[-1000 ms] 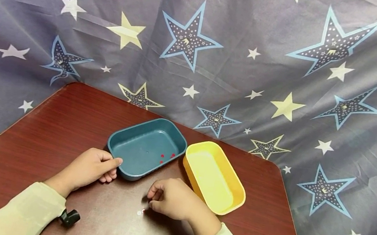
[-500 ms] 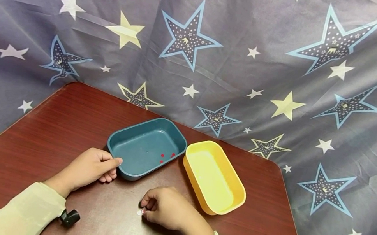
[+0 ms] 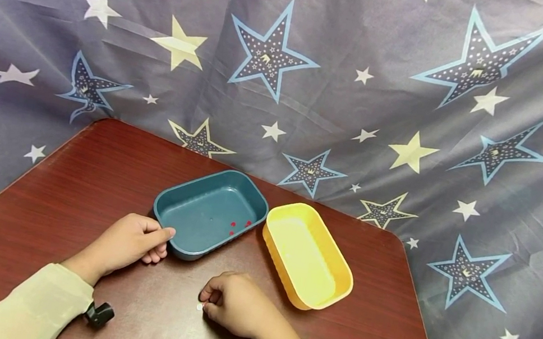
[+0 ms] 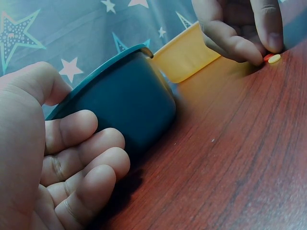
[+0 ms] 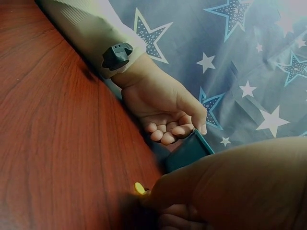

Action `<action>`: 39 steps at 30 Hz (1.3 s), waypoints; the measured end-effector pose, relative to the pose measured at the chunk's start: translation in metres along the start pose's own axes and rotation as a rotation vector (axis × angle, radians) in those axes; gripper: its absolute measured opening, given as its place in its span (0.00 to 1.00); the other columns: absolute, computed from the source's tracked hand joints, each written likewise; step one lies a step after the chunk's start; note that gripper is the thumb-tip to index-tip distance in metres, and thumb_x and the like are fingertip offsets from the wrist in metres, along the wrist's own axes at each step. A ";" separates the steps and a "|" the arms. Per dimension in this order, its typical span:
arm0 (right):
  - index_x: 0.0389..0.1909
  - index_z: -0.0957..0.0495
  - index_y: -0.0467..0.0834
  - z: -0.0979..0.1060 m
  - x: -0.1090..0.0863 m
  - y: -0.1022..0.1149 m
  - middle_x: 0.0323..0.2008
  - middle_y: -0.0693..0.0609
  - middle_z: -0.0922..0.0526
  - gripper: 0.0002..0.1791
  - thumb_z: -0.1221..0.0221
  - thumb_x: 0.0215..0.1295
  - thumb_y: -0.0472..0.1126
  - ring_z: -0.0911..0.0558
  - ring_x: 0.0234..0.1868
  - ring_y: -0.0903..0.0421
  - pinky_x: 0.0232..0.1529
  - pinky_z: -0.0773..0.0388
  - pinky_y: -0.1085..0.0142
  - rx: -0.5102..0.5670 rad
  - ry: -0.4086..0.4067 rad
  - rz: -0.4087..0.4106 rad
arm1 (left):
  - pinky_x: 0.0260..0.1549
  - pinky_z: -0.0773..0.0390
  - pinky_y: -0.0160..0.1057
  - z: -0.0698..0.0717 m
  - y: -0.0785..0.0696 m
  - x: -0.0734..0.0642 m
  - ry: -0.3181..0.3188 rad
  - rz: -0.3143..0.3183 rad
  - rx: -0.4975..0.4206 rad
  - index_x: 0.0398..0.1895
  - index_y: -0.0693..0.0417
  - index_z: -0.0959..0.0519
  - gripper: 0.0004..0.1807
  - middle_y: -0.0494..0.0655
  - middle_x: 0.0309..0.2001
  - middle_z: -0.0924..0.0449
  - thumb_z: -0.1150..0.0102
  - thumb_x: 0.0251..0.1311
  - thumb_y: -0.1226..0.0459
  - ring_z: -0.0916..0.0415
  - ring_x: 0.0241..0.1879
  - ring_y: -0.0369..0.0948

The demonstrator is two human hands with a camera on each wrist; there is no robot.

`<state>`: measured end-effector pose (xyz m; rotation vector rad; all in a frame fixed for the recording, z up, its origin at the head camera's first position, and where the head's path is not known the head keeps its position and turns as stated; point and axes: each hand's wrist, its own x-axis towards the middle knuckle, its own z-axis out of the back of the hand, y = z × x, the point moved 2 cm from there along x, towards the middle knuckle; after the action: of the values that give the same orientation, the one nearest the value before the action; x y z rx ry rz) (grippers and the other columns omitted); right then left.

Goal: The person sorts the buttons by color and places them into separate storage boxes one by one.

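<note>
My left hand point(image 3: 127, 245) grips the near-left end of a dark teal plastic box point(image 3: 211, 207), thumb over the rim and fingers curled below it outside the wall. Several small red tablets point(image 3: 232, 224) lie in the box's right part. On the table in front, my right hand point(image 3: 239, 304) has thumb and forefinger closed about a tiny red tablet point(image 4: 267, 57), low at the tabletop. Against it lies a small flat tablet point(image 4: 274, 59), yellow in the wrist views and whitish in the head view. The right hand partly hides the red one.
A yellow plastic box point(image 3: 308, 259) stands right of the teal box, close to its corner. Both stand on a reddish-brown wooden table point(image 3: 71, 184). A grey curtain point(image 3: 340, 104) with stars hangs behind it. A black wrist device point(image 3: 100, 314) sits at the left cuff.
My right hand has moved left and towards me, down to the two small tablets, and its fingertips have closed on the red one. The left hand stays at the teal box.
</note>
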<state>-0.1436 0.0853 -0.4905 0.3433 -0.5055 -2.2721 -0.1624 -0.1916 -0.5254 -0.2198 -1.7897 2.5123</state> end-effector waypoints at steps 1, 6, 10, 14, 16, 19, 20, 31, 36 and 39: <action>0.35 0.13 0.56 -0.001 0.000 0.000 0.29 0.69 0.18 0.06 0.28 0.62 0.40 0.25 0.32 0.79 0.39 0.26 0.82 0.000 -0.004 -0.005 | 0.26 0.12 0.42 0.000 0.000 0.000 -0.001 0.000 0.002 0.25 0.55 0.13 0.24 0.49 0.24 0.14 0.38 0.74 0.47 0.14 0.25 0.44; 0.35 0.13 0.56 -0.002 -0.001 -0.001 0.29 0.69 0.19 0.06 0.28 0.62 0.40 0.25 0.32 0.79 0.38 0.27 0.81 0.010 -0.013 -0.021 | 0.26 0.12 0.42 0.000 0.000 0.000 -0.004 -0.004 0.004 0.24 0.54 0.14 0.24 0.49 0.23 0.14 0.38 0.74 0.48 0.15 0.24 0.44; 0.34 0.14 0.56 -0.003 -0.002 -0.002 0.29 0.68 0.20 0.06 0.28 0.63 0.41 0.26 0.32 0.79 0.38 0.27 0.81 0.015 -0.016 -0.020 | 0.25 0.13 0.42 0.000 0.001 0.001 -0.006 -0.010 0.006 0.24 0.54 0.14 0.24 0.49 0.23 0.14 0.39 0.75 0.48 0.15 0.24 0.43; 0.33 0.15 0.56 -0.004 -0.001 -0.002 0.30 0.67 0.20 0.06 0.28 0.62 0.41 0.26 0.32 0.78 0.37 0.27 0.81 0.021 -0.019 -0.019 | 0.26 0.13 0.42 0.001 0.001 0.001 -0.005 -0.010 0.007 0.24 0.54 0.14 0.24 0.49 0.23 0.14 0.38 0.74 0.48 0.15 0.24 0.43; 0.33 0.15 0.56 -0.004 -0.001 -0.003 0.30 0.67 0.20 0.07 0.28 0.62 0.40 0.26 0.32 0.78 0.37 0.27 0.81 0.022 -0.019 -0.019 | 0.26 0.13 0.42 0.001 0.000 0.000 -0.005 -0.009 0.009 0.24 0.54 0.14 0.25 0.49 0.23 0.14 0.38 0.74 0.47 0.15 0.24 0.44; 0.33 0.16 0.56 -0.004 -0.001 -0.002 0.29 0.66 0.20 0.08 0.28 0.60 0.39 0.26 0.31 0.78 0.37 0.27 0.81 0.023 -0.021 -0.018 | 0.26 0.13 0.42 0.001 -0.001 0.000 -0.004 -0.008 0.009 0.24 0.54 0.14 0.25 0.49 0.23 0.14 0.39 0.74 0.47 0.15 0.24 0.44; 0.32 0.16 0.56 -0.004 -0.001 -0.002 0.29 0.67 0.20 0.08 0.28 0.60 0.39 0.26 0.31 0.78 0.37 0.27 0.81 0.022 -0.022 -0.017 | 0.26 0.13 0.42 0.001 -0.001 0.000 -0.003 -0.007 0.008 0.24 0.54 0.14 0.25 0.49 0.23 0.14 0.39 0.74 0.47 0.15 0.24 0.44; 0.29 0.18 0.55 -0.003 -0.003 0.001 0.26 0.68 0.22 0.09 0.28 0.56 0.38 0.28 0.30 0.77 0.35 0.30 0.83 0.005 -0.055 0.009 | 0.26 0.13 0.41 0.000 -0.002 -0.002 0.001 -0.005 0.004 0.24 0.55 0.14 0.26 0.49 0.23 0.15 0.38 0.73 0.45 0.15 0.24 0.43; 0.27 0.19 0.55 -0.003 -0.004 0.000 0.22 0.71 0.23 0.09 0.29 0.57 0.38 0.28 0.27 0.78 0.33 0.31 0.84 0.004 -0.083 0.014 | 0.26 0.13 0.42 0.000 -0.001 -0.001 -0.001 -0.004 0.000 0.25 0.55 0.14 0.26 0.49 0.23 0.15 0.38 0.73 0.45 0.15 0.24 0.43; 0.27 0.19 0.55 -0.004 -0.004 -0.001 0.22 0.71 0.23 0.09 0.30 0.59 0.38 0.27 0.25 0.78 0.30 0.29 0.83 0.048 -0.084 -0.019 | 0.26 0.13 0.42 0.000 0.001 -0.001 -0.002 -0.003 0.000 0.24 0.55 0.14 0.26 0.50 0.23 0.15 0.38 0.73 0.45 0.15 0.24 0.43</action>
<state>-0.1398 0.0882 -0.4940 0.2786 -0.6034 -2.3027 -0.1613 -0.1919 -0.5259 -0.2146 -1.7890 2.5116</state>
